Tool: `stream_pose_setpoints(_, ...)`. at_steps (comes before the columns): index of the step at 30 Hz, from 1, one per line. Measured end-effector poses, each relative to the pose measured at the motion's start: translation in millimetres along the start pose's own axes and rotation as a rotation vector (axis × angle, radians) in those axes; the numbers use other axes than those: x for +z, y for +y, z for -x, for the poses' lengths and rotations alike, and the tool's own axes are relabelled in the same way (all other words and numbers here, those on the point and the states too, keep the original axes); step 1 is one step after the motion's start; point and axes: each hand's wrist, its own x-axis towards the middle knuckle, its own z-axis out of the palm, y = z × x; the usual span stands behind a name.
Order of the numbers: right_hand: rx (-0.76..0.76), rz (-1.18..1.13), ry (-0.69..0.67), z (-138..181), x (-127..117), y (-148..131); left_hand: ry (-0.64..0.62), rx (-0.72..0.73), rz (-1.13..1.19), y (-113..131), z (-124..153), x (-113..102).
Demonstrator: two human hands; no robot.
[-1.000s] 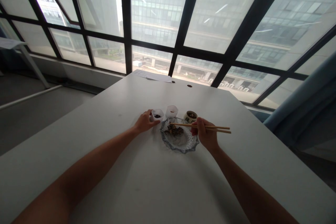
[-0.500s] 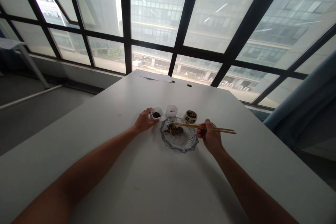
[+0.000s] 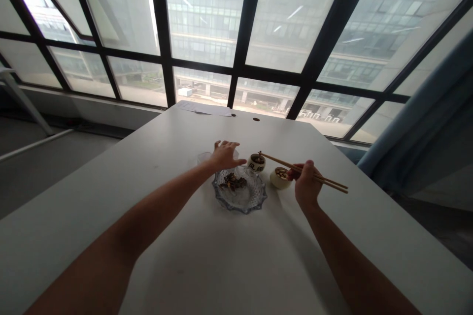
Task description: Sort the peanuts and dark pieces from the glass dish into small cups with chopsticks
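My right hand (image 3: 308, 183) holds a pair of wooden chopsticks (image 3: 283, 162). Their tips are at the top of a small cream cup with dark characters (image 3: 254, 167), with a small reddish-brown bit at the tips. My left hand (image 3: 224, 156), fingers spread, reaches toward that cup and holds nothing. Behind the left hand, white plastic cups (image 3: 202, 158) are partly hidden. A scalloped clear glass dish (image 3: 254, 199) lies below, with dark dried pieces (image 3: 232, 182) on its left part. Beside my right hand stands a second small cup (image 3: 280, 180) with pale contents.
Everything stands on a white table (image 3: 207, 261). Sheets of paper (image 3: 205, 108) lie at its far edge, close to two round holes. Large dark-framed windows rise behind, and a blue curtain (image 3: 414, 123) hangs at the right.
My left hand has let go of the white plastic cup and moved right, opening. The chopstick tips have left the glass dish for the character-marked cup. The view has shifted slightly right.
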Motion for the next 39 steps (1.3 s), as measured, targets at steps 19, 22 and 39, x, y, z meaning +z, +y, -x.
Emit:
stream_pose_setpoints(19,-0.237,0.163,-0.079,-12.3,-22.9,-1.8,-0.283,0.12,-0.262,55.1,-49.1,34.2)
stream_pose_setpoints(22,-0.175,0.237,-0.177,-11.1,-20.4,-1.2,-0.29,0.109,-0.247,56.5,-47.4,31.9)
stream_pose_setpoints(39,-0.098,0.186,-0.497,4.4,-6.1,-35.6,-0.374,0.036,-0.226,41.3,-39.6,11.5)
